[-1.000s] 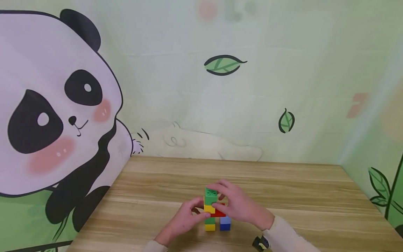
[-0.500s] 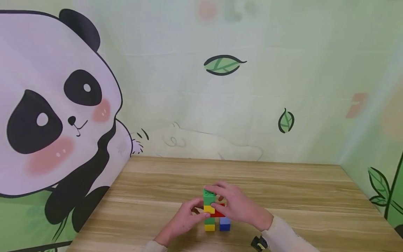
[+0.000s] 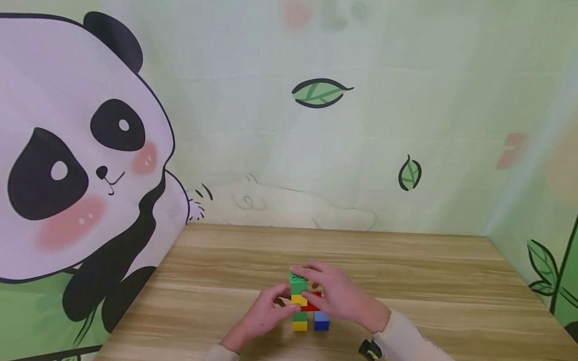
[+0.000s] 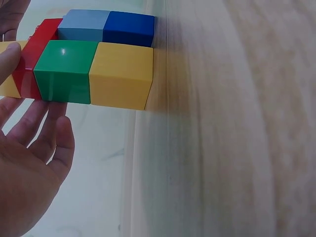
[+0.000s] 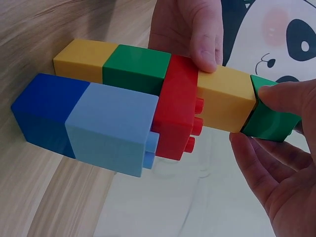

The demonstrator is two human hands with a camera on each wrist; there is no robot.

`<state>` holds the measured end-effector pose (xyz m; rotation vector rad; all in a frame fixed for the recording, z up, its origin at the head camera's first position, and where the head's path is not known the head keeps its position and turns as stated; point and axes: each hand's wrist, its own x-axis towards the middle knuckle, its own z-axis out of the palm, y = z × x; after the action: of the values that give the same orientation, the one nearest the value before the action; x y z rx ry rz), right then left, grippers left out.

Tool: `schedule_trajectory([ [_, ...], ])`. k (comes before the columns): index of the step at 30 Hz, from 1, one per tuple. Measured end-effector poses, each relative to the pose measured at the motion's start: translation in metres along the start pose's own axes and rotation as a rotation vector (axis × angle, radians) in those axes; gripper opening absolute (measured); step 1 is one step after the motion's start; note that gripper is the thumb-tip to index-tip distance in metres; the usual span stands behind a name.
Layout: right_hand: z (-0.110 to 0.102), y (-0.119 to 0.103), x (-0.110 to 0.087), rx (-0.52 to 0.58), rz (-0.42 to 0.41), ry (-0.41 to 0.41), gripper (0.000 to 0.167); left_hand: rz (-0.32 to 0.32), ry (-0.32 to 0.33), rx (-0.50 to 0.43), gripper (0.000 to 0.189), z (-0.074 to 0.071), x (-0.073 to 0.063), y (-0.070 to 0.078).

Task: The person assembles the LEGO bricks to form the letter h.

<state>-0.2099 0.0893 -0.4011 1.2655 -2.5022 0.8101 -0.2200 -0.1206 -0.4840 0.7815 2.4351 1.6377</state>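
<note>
On the wooden table stands a toy-brick build with two legs: a yellow brick [image 4: 121,74] under a green brick [image 4: 66,69], and a dark blue brick [image 5: 47,111] under a light blue brick [image 5: 111,128]. A red brick [image 5: 175,108] bridges the legs. Above its left end sits another yellow brick [image 5: 226,98], topped by another green brick [image 3: 298,286]. My right hand [image 3: 340,293] pinches that top green brick between thumb and fingers. My left hand [image 3: 266,313] grips the tower around the red and upper yellow bricks; its fingers are partly hidden behind them in the head view.
The wooden tabletop [image 3: 217,260] reaches back to a pale printed backdrop [image 3: 253,125] with leaves and a large panda [image 3: 81,150] at left. A small black device [image 3: 370,349] is at the right wrist, by the sleeve [image 3: 411,341].
The top green brick has shifted slightly left and down, more in line with the yellow brick under it, and the right hand has moved with it. The left hand keeps its place.
</note>
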Motion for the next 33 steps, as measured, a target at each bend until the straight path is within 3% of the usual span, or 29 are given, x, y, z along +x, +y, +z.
schedule_trajectory([
  [21, 0.004, 0.001, 0.001, 0.039, -0.009, 0.035, 0.048, 0.010, -0.005, 0.012, 0.030, 0.000, 0.000, 0.002],
  [25, 0.007, 0.002, 0.000, 0.036, -0.011, 0.067, 0.048, 0.009, -0.001, 0.020, 0.030, 0.001, 0.000, 0.001],
  [33, 0.015, 0.003, -0.001, -0.036, -0.099, 0.167, 0.049, 0.024, 0.010, 0.023, 0.027, 0.000, 0.000, 0.000],
])
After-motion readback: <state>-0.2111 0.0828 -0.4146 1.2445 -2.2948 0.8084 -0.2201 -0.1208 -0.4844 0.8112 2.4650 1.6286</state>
